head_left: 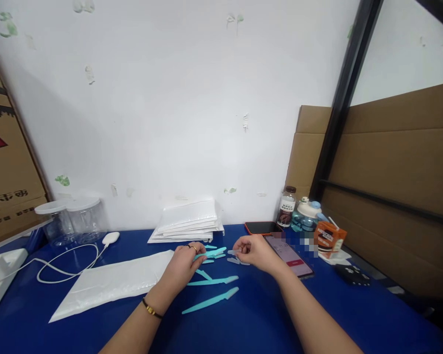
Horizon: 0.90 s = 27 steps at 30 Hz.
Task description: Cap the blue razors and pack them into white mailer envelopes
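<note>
My left hand (184, 268) is closed on a teal razor-like stick (212, 252), holding it level above the blue table (243, 324). My right hand (253, 250) pinches a small clear cap (232, 252) just right of the stick's tip. Two more teal sticks (212, 281) (210, 300) lie on the table in front of my hands. A few loose clear caps (238, 261) and short teal pieces lie between my hands.
A flat white plastic bag (110, 282) lies left of my left hand. White padded envelopes (188, 221) are stacked at the wall. Two phones (290, 255), bottles (286, 206), an orange carton (328, 238), clear jars (72, 221), a white cable and cardboard surround the work spot.
</note>
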Available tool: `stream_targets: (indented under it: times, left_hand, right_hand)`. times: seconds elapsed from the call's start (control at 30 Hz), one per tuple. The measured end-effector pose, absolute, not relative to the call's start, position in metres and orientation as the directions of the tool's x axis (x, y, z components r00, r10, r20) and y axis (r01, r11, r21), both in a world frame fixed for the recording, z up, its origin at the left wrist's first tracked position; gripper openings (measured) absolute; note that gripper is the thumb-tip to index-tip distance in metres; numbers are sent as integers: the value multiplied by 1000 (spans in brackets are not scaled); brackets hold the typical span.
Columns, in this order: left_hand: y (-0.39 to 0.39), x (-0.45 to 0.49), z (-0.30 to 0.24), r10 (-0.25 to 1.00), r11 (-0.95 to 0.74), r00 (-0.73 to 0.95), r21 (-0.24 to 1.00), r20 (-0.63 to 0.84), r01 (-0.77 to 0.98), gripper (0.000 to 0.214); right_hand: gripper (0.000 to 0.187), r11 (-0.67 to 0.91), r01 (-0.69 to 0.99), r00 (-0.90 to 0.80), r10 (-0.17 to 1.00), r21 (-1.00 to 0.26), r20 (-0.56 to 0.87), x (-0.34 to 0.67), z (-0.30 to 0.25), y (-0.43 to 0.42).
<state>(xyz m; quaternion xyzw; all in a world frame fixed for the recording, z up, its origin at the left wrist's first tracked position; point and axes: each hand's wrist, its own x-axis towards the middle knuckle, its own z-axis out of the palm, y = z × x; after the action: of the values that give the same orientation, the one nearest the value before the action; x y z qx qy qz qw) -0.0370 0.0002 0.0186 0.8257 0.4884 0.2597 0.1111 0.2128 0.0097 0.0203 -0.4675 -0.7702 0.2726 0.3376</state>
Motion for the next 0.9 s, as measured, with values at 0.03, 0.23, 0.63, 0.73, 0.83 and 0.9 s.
stream_targets:
  times: [0.03, 0.23, 0.63, 0.73, 0.83, 0.9]
  left_hand:
    - [0, -37, 19, 865, -498, 391, 454, 314, 739, 18]
    - [4, -37, 11, 881, -472, 368, 562, 296, 679, 27]
    - [-1, -32, 15, 863, -503, 399, 592, 309, 629, 27]
    - [-4, -31, 17, 857, -512, 431, 562, 284, 650, 26]
    - [-2, -38, 18, 844, -531, 482, 485, 233, 695, 23]
    - [1, -45, 18, 848, -528, 490, 412, 203, 743, 20]
  right_hand:
    - [14, 416, 520, -332, 903, -746, 272, 212, 21, 9]
    - [21, 425, 437, -249, 904, -793, 347, 210, 23, 9]
    - [30, 353, 262, -312, 912, -898, 268, 194, 14, 8]
    - [29, 329, 262, -357, 906, -907, 226, 192, 10, 8]
    - [27, 291, 349, -404, 905, -891, 137, 195, 7, 10]
    - [25, 278, 440, -446, 893, -854, 61, 199, 7, 10]
